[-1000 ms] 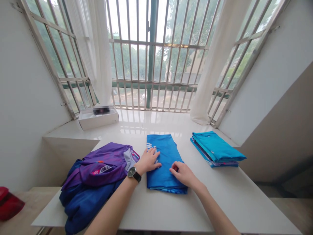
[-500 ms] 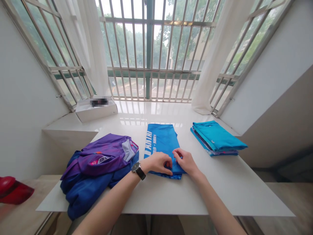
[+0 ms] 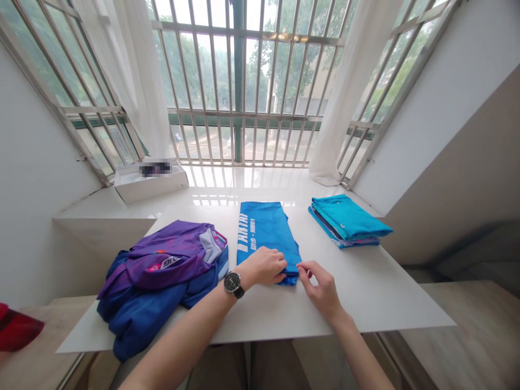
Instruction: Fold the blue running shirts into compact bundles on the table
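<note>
A folded blue shirt (image 3: 268,227) with white lettering lies flat in the middle of the white table (image 3: 365,292). My left hand (image 3: 264,265), a black watch (image 3: 233,282) on its wrist, rests over the near part of the shirt with its fingers curled together at the near edge. At the near right corner, my right hand (image 3: 320,287) pinches the shirt's edge between thumb and forefinger. Patterned blue fabric peeks out under the near edge, partly hidden by my left hand.
To the left lies a loose heap with a purple shirt (image 3: 170,254) over dark blue clothing (image 3: 142,314). A stack of folded clothes (image 3: 349,219), teal on top, sits on the right. Behind, a white box (image 3: 152,184) stands on the sill below the barred window (image 3: 244,70).
My right hand has moved off the shirt's top to its near right corner and pinches there. My left hand has shifted slightly at the near edge. The camera view has turned a little.
</note>
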{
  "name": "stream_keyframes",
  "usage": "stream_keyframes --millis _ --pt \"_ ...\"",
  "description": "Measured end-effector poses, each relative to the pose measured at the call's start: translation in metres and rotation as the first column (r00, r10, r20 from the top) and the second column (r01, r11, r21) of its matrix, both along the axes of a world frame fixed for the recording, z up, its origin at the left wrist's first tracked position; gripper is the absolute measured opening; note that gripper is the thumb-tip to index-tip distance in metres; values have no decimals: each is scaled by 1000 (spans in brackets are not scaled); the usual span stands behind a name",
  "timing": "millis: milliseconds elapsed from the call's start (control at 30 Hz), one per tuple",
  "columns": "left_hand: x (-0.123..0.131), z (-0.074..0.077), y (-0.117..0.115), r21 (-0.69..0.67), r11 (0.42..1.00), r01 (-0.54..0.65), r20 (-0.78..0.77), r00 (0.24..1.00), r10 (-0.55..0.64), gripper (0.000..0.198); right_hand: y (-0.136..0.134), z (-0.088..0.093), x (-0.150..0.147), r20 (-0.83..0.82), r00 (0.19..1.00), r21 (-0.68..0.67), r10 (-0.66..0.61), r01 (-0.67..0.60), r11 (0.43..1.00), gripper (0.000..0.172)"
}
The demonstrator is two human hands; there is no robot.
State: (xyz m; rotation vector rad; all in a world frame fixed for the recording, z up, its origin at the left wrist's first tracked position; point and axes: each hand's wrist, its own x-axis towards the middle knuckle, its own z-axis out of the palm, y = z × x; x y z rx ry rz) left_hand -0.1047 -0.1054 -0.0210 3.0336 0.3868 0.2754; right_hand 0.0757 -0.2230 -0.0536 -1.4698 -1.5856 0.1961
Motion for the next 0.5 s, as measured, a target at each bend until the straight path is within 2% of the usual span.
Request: stream_keyframes --millis 67,133,233,300,400,500 --pt "2 -1 -3 -3 1000 4 2 1000 -4 19 -1 0 0 17 1000 32 -11 10 999 16" --pt "4 -3 -3 -57 997 -47 22 999 48 22 -3 0 0 40 999 51 2 -4 999 16" --pt "6 -8 2 -213 952 -218 72 969 238 23 -8 1 0 149 983 2 108 -110 994 13" --pt "7 -11 8 -329 899 -289 89 938 335 22 -11 1 -1 264 943 -75 204 -191 979 20" --pt "6 -16 17 -437 857 -272 106 931 350 21 -11 -2 -3 394 886 -93 245 -227 969 25" --pt "6 -17 19 -439 860 -259 131 929 347 22 -5 -4 -5 423 883 -12 202 -217 976 18"
